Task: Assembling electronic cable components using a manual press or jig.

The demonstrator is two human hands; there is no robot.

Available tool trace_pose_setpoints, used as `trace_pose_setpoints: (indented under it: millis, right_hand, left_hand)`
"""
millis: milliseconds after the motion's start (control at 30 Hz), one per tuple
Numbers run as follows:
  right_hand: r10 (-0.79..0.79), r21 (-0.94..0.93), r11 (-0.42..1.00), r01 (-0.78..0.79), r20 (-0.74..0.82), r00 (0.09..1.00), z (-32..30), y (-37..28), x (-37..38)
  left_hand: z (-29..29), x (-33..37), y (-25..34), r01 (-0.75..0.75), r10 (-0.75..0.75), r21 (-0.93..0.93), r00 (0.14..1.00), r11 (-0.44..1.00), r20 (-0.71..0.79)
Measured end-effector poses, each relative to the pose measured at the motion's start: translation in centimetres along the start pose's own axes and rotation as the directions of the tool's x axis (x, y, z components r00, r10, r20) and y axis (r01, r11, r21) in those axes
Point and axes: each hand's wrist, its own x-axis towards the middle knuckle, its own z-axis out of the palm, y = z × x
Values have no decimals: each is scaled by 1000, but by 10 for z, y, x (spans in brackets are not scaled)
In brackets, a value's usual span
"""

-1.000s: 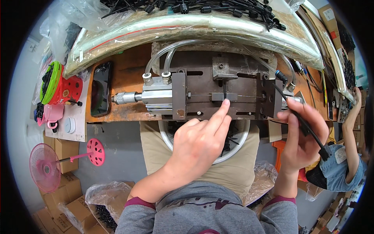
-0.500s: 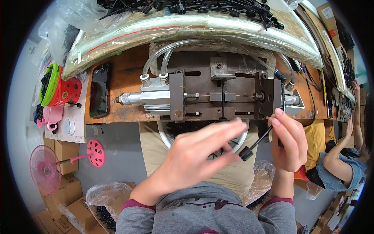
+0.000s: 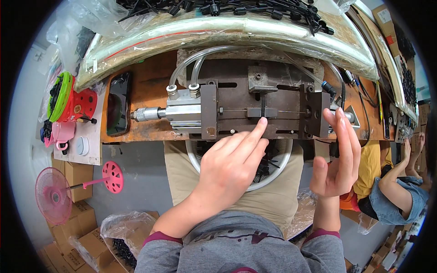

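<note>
A dark metal clamping fixture (image 3: 236, 125) lies across the bench edge, with a silver cylinder (image 3: 184, 113) at its left. A thin black plastic rod (image 3: 262, 102) crosses the small block (image 3: 270, 113) at its middle. My left hand (image 3: 232, 159) reaches over the near edge, its index fingertip on the rod's near end; the fingers close around there and the thumb is hidden. At the fixture's right end is my right hand (image 3: 339, 159), fingers raised and thumb apart, with a black plastic part (image 3: 335, 148) showing between them, mostly hidden by the fingers.
A white-rimmed round container (image 3: 268, 183) with black parts sits between my knees. Clear hoses (image 3: 186, 66) arch over the fixture. A phone (image 3: 118, 104) lies left, beside a red basket (image 3: 83, 105). More black parts (image 3: 273, 11) are heaped behind. Another person's arm (image 3: 396, 184) is at right.
My left hand has moved up from the knobbed black rod to the rod in the fixture. My right hand has tipped the knobbed rod out of sight. The thin shaft left of the block has shifted.
</note>
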Motion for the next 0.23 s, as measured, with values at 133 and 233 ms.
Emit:
trace_pose_setpoints:
  millis: [133,233]
  right_hand:
    - [72,55,996,-74,41,997,-3,-7,0]
    - [76,82,993,-80,53,996,-3,-4,-3]
  left_hand:
    - [5,5,3,25,-26,44,1000,999,15]
    - [3,9,2,25,-28,63,999,998,38]
